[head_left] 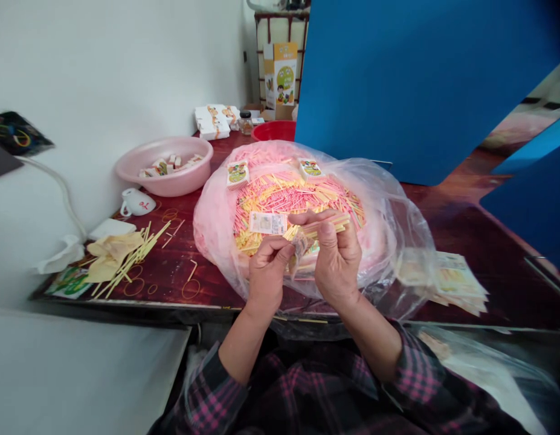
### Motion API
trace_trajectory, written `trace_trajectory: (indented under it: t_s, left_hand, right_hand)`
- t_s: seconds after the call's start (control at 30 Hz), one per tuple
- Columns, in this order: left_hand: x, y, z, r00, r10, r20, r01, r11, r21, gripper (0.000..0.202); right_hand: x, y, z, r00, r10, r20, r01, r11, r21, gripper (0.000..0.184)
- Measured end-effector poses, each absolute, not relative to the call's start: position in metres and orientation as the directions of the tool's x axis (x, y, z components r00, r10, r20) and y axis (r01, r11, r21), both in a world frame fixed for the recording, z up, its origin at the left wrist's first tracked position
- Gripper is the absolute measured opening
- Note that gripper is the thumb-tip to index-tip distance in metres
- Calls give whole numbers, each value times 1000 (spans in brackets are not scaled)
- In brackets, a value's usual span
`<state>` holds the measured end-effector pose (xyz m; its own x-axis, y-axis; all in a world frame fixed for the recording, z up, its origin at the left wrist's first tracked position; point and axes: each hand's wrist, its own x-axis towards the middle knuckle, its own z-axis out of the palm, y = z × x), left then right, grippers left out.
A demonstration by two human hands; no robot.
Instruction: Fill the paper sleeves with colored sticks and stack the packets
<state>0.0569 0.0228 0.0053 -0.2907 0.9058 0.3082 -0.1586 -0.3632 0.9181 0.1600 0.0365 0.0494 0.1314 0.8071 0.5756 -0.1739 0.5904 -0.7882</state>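
Note:
My right hand [338, 260] is closed round a bundle of thin yellow and pink sticks [339, 222], which lies slantwise across its fingers. In my left hand [267, 266], thumb and fingers pinch a small clear printed bag [298, 249], its mouth turned toward the bundle's near end. Whether the stick ends are inside the bag is hard to tell. Beneath both hands, a large clear plastic sack [400, 211] lies open, full of loose pink and yellow sticks [289, 196]. A flat printed packet [266, 223] rests on the sticks, left of my fingers.
Two small printed packs [238, 173] [310, 169] sit atop the sack. A pink basin [166, 184] holds small packs; a white cup [137, 202] lies nearby. Yellow sticks [135, 260] and rubber bands are at left, stacked printed bags [461, 281] at right. A blue panel [397, 78] stands behind.

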Motion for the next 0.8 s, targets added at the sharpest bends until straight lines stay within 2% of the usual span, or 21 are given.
trace_trajectory:
  t_s: [0.23, 0.47, 0.63, 0.8]
  left_hand:
    - [58, 24, 1, -272, 908, 320, -86, -354, 931, 9]
    - [61, 24, 2, -266, 928, 260, -136, -303, 943, 10]
    - [64, 23, 6, -273, 939, 207, -221, -271, 937, 16]
    - [64, 24, 9, -308, 922, 235, -136, -287, 948, 23]
  right_hand:
    - [162, 48, 56, 240, 775, 585, -250, 632, -734, 17]
    - [160, 41, 47, 182, 813, 553, -225, 582, -781, 14]
    - [164, 34, 43, 182, 792, 582, -125, 606, -786, 12]
    - [168, 32, 39, 119, 823, 555, -131, 567, -813, 15]
